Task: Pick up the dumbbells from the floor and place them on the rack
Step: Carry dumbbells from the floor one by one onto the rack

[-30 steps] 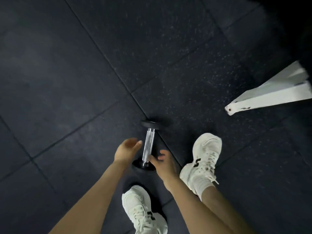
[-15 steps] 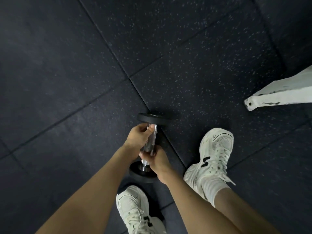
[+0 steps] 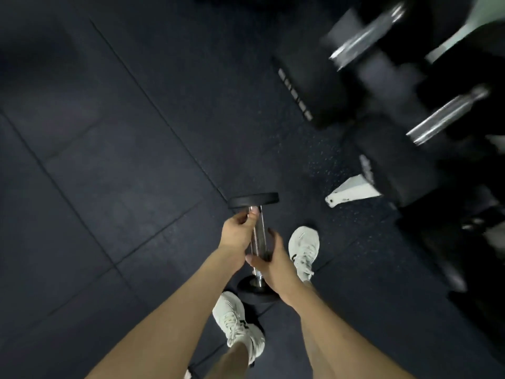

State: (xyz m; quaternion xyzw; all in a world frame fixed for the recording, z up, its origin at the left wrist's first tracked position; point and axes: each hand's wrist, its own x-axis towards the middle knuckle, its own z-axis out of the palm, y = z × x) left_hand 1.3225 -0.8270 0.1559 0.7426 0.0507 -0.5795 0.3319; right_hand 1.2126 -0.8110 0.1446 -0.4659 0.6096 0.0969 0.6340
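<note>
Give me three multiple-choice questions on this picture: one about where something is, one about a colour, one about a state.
1. Where is the rack? A on the person's right B on their left C out of view
2. What colour are the shoes? A red B white C blue
3. The dumbbell is: A lying untouched B on the rack C gripped by both hands
Answers: A, its white foot shows at right; B, both shoes are white; C, left hand and right hand curl round the chrome handle.

Single head-worn wide-angle view, steeply down, close above left hand (image 3: 237,236) and right hand (image 3: 276,265), floor (image 3: 114,165) beyond.
</note>
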